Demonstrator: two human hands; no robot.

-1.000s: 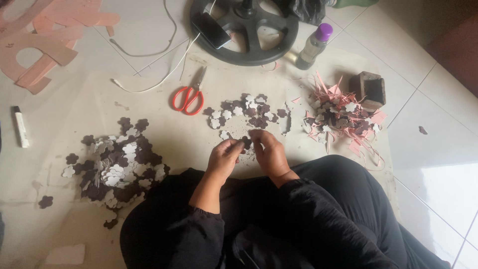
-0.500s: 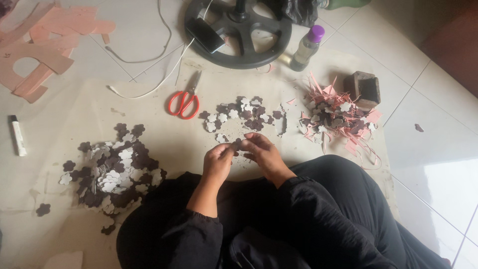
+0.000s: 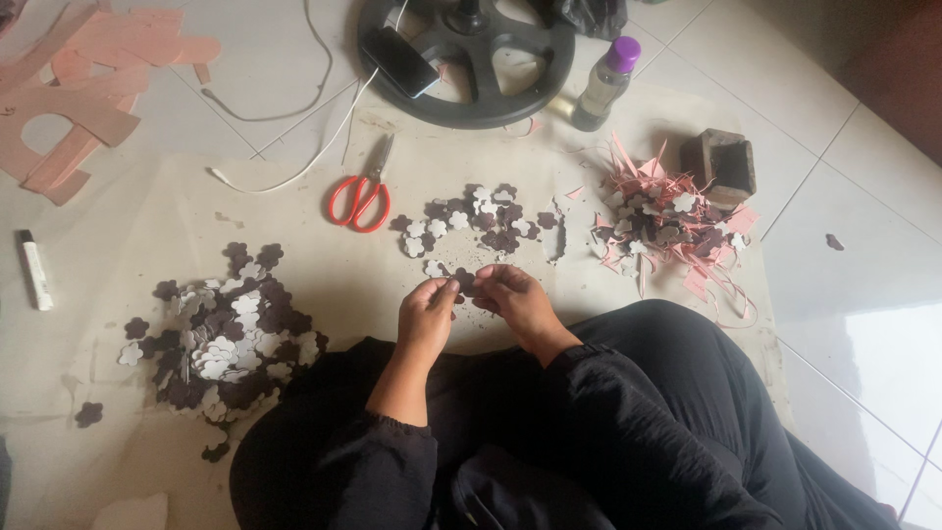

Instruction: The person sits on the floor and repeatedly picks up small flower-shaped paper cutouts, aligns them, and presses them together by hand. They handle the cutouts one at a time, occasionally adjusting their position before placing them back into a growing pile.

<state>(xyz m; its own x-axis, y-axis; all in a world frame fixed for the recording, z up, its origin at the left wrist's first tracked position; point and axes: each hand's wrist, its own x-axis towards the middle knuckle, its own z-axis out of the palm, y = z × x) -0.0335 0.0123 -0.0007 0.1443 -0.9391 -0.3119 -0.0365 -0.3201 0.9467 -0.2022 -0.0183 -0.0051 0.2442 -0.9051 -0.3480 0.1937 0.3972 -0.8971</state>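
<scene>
Sitting on the floor in the head view, the person is holding a small dark flower cutout (image 3: pixel 463 281) pinched between the fingertips of the left hand (image 3: pixel 428 312) and the right hand (image 3: pixel 512 296), both hands grasping that one piece just in front of the lap. Taking the red scissors (image 3: pixel 361 196) as landmark: the held cutout is lying below and to the right of them, a small heap of cutouts (image 3: pixel 478 218) is sitting just to their right, a large heap of cutouts (image 3: pixel 224 332) is lying well below and to their left, and pink paper scraps (image 3: pixel 667 228) are spreading far to their right beside a small dark box (image 3: pixel 721 163). In my judgement, the pinch is best kept light and at the edges, so the thin piece is not creasing. The fingertips are covering most of the cutout; whether it is one layer or two cannot be told.
</scene>
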